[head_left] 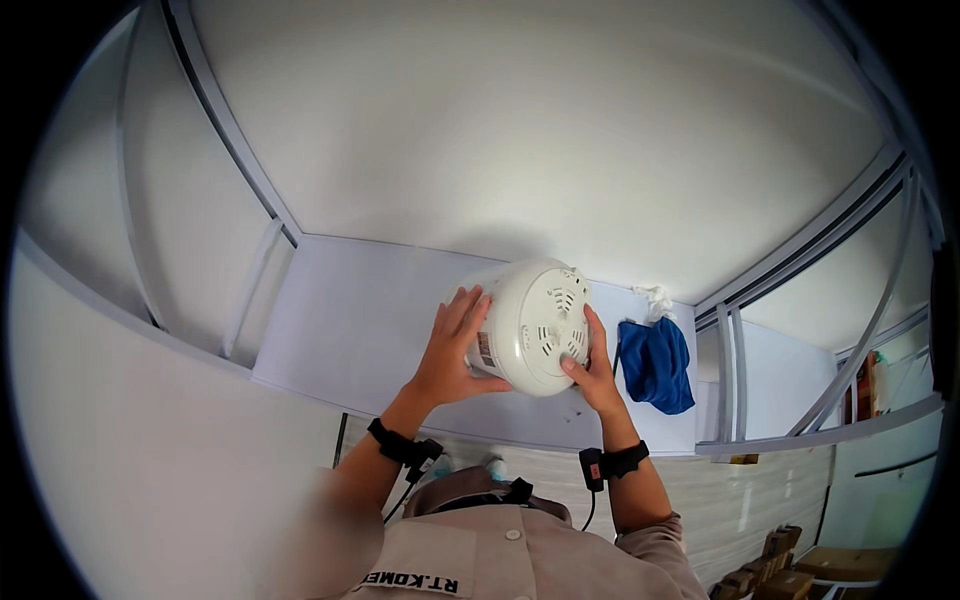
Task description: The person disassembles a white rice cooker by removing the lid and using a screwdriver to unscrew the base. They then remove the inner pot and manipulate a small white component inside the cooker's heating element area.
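Over the pale-grey rectangular tabletop [350, 320], the left hand [452, 350] and right hand [596, 372] hold a rounded white plastic appliance [530, 328], vented base [557, 325] exposed: seemingly a turning step, next needing steady two-handed support.

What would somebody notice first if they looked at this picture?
Probably the glossy white rounded appliance in the middle, held between the left hand and right hand, its slotted face showing. Next, the bright blue crumpled cloth stands out on the pale flat tabletop, to the right of the hands.
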